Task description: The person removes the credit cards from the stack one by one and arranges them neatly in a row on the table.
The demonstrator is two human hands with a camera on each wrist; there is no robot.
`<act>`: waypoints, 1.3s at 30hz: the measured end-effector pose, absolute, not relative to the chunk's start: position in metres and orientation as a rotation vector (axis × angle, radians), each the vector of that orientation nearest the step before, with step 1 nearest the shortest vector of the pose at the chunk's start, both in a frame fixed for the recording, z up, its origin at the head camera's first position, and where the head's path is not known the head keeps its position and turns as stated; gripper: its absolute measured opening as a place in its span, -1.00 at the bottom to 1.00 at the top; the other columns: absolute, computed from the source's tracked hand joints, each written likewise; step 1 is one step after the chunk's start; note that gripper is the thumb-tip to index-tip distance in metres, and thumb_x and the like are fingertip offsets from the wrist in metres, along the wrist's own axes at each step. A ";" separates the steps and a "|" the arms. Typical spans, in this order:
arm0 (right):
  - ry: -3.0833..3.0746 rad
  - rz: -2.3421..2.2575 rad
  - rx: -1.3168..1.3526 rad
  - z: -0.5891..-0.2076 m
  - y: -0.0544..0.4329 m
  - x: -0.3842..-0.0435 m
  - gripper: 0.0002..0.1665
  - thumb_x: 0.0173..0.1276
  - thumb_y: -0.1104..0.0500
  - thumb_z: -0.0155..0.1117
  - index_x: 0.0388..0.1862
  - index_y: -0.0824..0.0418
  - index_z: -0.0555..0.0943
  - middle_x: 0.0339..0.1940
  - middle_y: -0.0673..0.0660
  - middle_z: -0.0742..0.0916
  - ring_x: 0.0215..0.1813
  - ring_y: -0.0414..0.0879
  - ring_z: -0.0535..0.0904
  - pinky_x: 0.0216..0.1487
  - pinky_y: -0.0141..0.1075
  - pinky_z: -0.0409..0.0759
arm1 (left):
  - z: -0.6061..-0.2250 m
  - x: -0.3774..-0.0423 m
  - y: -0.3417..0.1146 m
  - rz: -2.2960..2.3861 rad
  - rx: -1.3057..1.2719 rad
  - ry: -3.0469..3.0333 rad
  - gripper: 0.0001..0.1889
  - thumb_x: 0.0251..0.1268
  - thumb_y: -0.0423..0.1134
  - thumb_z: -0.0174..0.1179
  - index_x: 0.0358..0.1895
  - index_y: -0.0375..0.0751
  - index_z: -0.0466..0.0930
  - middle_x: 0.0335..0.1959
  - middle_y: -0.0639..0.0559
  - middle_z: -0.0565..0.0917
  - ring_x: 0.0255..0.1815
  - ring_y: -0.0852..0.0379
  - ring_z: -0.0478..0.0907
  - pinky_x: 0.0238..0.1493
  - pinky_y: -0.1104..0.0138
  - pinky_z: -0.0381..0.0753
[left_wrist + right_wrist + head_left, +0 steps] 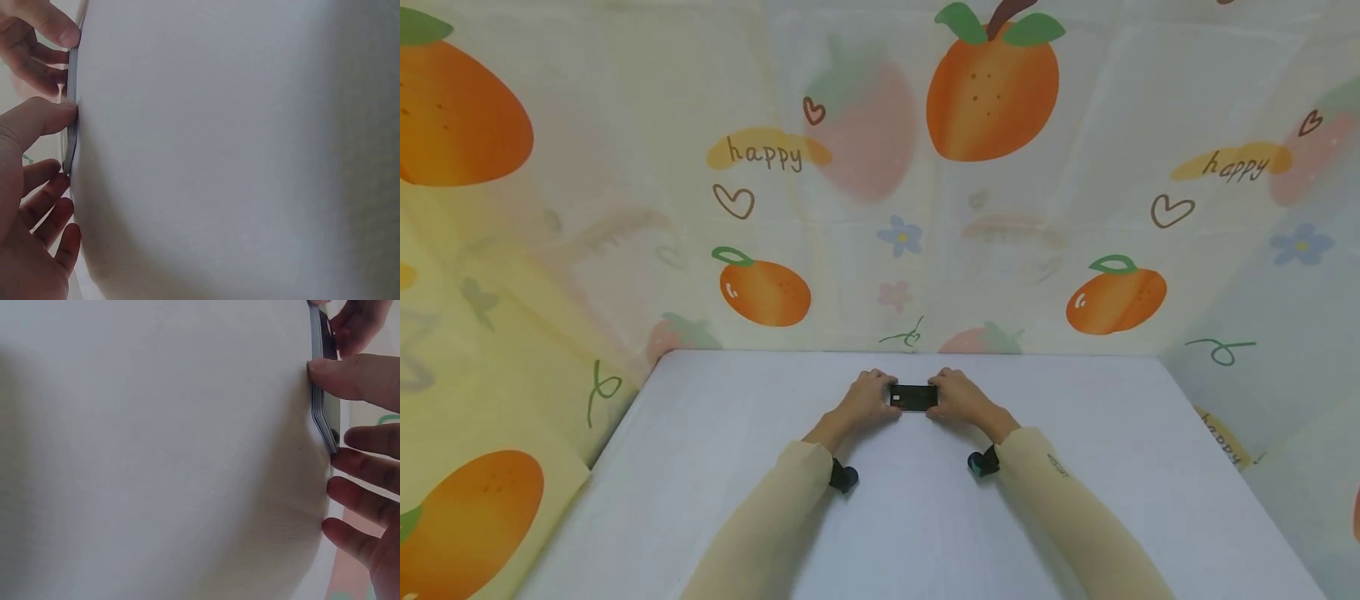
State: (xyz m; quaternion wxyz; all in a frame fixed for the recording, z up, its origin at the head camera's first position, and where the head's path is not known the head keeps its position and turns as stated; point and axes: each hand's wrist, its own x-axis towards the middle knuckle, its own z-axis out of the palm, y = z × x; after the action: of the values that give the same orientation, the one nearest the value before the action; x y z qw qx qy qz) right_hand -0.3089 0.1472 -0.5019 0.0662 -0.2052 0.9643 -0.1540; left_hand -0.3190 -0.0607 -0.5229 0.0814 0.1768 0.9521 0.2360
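A thin stack of black cards (913, 398) with a small pale square near its left end lies flat at the table's far part. Its layered edge shows as several thin grey lines in the left wrist view (72, 87). My left hand (867, 400) pinches the left end, thumb on the near edge and fingertips around the far corner. At the right end, my right hand (958, 400) holds it the same way, with its thumb (350, 378) against the layered edge. The stack's underside is hidden.
A white-covered table (917, 533) spreads below both arms, its far edge just beyond the hands. A fruit-print cloth (865, 250) hangs behind it and along both sides. Dark wrist cameras (844, 477) sit on both wrists, close above the tabletop.
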 end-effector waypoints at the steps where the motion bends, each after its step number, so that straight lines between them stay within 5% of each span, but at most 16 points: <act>1: 2.906 -0.466 -0.613 -0.503 0.147 -0.310 -0.31 0.11 0.06 0.50 0.18 0.37 0.55 0.06 0.27 0.62 0.09 0.11 0.51 0.21 -0.05 0.49 | -0.523 -0.319 -0.061 0.703 0.525 2.844 -0.36 0.10 -0.06 0.40 0.28 -0.16 0.49 0.23 -0.15 0.51 0.25 -0.10 0.38 0.30 0.05 0.38; 14: 2.853 -0.551 -0.631 -0.501 0.148 -0.316 -0.42 0.04 0.13 0.47 0.04 0.37 0.62 -0.09 0.23 0.61 -0.03 0.06 0.49 0.11 -0.09 0.50 | -0.521 -0.321 -0.061 0.685 0.552 2.828 -0.40 0.07 -0.08 0.39 0.23 -0.14 0.53 0.16 -0.13 0.51 0.15 -0.06 0.38 0.20 0.06 0.40; 39: 2.910 -0.596 -0.641 -0.492 0.153 -0.302 -0.34 0.09 0.03 0.51 0.14 0.30 0.59 0.07 0.22 0.62 0.13 0.09 0.48 0.23 -0.05 0.45 | -0.515 -0.313 -0.071 0.869 0.647 2.838 -0.39 0.03 -0.07 0.43 0.21 -0.13 0.55 0.07 -0.13 0.57 0.03 -0.02 0.42 0.08 0.13 0.48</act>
State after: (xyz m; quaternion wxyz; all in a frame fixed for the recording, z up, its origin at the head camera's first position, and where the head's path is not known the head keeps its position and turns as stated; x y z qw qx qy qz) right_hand -0.3019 0.1526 -0.4916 0.0515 -0.2106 0.9563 -0.1960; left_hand -0.3128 -0.0708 -0.5146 0.0520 0.2128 0.9329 0.2857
